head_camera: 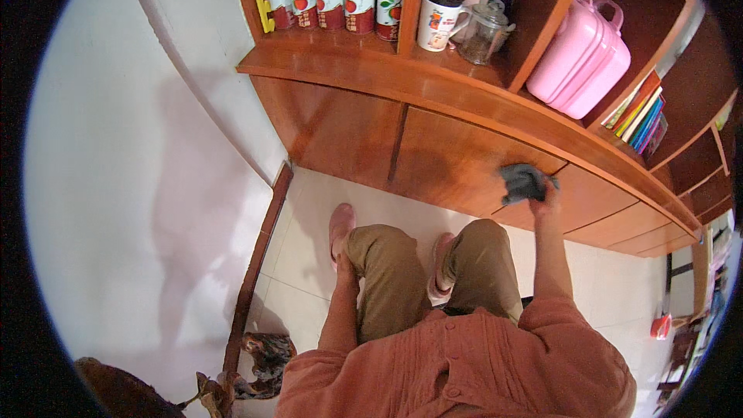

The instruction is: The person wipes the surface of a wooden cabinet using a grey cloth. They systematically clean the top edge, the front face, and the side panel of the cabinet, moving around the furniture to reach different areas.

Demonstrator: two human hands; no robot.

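A dark grey cloth (pixel 522 183) is bunched in my right hand (pixel 545 202), which is stretched forward to the front of a wooden cabinet. The cloth lies against or just before a reddish-brown door panel (pixel 458 154); I cannot tell whether it touches. My left hand (pixel 346 270) rests at the outer side of my left knee (pixel 380 244), its fingers mostly hidden. Both knees are bent in brown trousers, above pink shoes (pixel 342 223).
Overhead, the cabinet's shelf (pixel 360 67) carries several drink cans (pixel 331 6), a white mug (pixel 436 17), a glass jar (pixel 480 32), a pink case (pixel 580 58) and books (pixel 638 119). A white wall (pixel 104 186) stands at left, with gnarled dark wood (pixel 270 360) below.
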